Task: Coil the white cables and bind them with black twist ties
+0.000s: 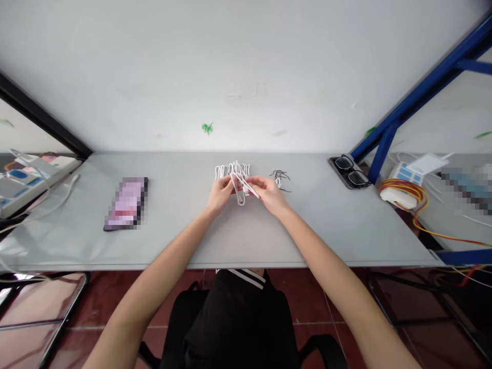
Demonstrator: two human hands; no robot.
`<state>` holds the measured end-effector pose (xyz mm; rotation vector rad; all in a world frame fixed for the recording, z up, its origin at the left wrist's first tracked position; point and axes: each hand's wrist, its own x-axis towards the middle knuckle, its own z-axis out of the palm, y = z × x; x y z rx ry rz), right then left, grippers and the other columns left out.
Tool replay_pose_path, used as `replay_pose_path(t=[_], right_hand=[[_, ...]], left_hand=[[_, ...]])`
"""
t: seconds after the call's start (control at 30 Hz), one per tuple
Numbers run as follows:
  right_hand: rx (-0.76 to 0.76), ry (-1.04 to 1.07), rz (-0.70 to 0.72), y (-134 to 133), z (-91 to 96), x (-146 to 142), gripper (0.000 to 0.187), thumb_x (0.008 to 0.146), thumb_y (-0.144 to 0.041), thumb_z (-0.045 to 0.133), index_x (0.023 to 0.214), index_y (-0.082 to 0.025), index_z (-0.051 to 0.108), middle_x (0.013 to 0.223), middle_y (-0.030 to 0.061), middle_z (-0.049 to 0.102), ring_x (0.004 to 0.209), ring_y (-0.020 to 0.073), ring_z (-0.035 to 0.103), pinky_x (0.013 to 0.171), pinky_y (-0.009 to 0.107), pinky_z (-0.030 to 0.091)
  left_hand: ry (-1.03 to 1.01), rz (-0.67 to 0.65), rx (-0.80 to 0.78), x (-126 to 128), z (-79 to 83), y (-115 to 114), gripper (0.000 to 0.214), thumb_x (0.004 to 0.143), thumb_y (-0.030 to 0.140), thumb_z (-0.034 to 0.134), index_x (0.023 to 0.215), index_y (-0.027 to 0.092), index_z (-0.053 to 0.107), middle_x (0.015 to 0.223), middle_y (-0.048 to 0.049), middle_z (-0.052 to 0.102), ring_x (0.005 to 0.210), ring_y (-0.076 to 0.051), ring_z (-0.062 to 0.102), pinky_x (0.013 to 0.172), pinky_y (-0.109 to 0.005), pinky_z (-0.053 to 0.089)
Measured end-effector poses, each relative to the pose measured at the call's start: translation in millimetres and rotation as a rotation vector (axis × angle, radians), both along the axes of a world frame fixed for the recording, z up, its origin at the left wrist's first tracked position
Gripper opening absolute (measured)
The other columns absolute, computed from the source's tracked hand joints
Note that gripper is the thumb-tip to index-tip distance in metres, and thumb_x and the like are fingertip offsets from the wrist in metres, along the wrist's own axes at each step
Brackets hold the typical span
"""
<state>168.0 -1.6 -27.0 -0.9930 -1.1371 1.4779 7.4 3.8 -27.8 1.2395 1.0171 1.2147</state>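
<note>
Between my two hands is a white USB cable (241, 198), looped and gathered over the middle of the grey table. My left hand (222, 193) pinches the loops from the left, and my right hand (269, 195) grips them from the right with closed fingers. A small USB plug shows between the hands, near the right fingertips. Just behind the hands lies a row of coiled white cables (223, 171), partly hidden by the held one. Several thin black ties (282, 175) lie to the right of my right hand, with a bit of white cable among them.
A phone (126, 203) lies on the left of the table (172, 179). Glasses (358, 177) rest on a dark case at the right, beside a blue metal frame (384, 148). Power strips and loose cords sit beyond both sides. A white wall (246, 77) rises behind.
</note>
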Motion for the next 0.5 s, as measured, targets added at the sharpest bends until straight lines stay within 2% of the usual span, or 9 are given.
replay_pose_path(t=[0.23,0.33,0.5], right_hand=[[0.022,-0.106,0.075,-2.0,3.1,0.6,0.023,0.068,-0.033,0.076,0.085,-0.018,0.07,0.084,0.0055,0.074,0.077,0.0187,0.069,0.08,0.038,0.057],[0.012,-0.179,0.124,-3.2,5.4,3.7,0.022,0.07,-0.03,0.074,0.088,-0.017,0.071,0.081,0.0054,0.074,0.074,0.0173,0.068,0.08,0.036,0.055],[-0.051,-0.166,0.139,-6.6,11.1,4.7,0.018,0.069,-0.024,0.069,0.085,-0.017,0.07,0.077,0.0037,0.073,0.07,0.0161,0.066,0.078,0.035,0.053]], left_hand=[[0.079,0.01,0.054,1.6,-0.7,-0.6,0.043,0.077,0.056,0.065,0.07,0.014,0.064,0.067,-0.0021,0.063,0.062,-0.013,0.06,0.066,-0.029,0.054],[0.171,0.001,0.104,1.8,0.0,-1.1,0.034,0.082,0.046,0.062,0.068,0.015,0.064,0.063,-0.0011,0.061,0.059,-0.011,0.056,0.06,-0.025,0.049],[0.296,0.014,0.166,1.6,1.2,-2.6,0.031,0.086,0.037,0.056,0.065,0.015,0.063,0.061,-0.0004,0.058,0.056,-0.01,0.05,0.055,-0.023,0.04]])
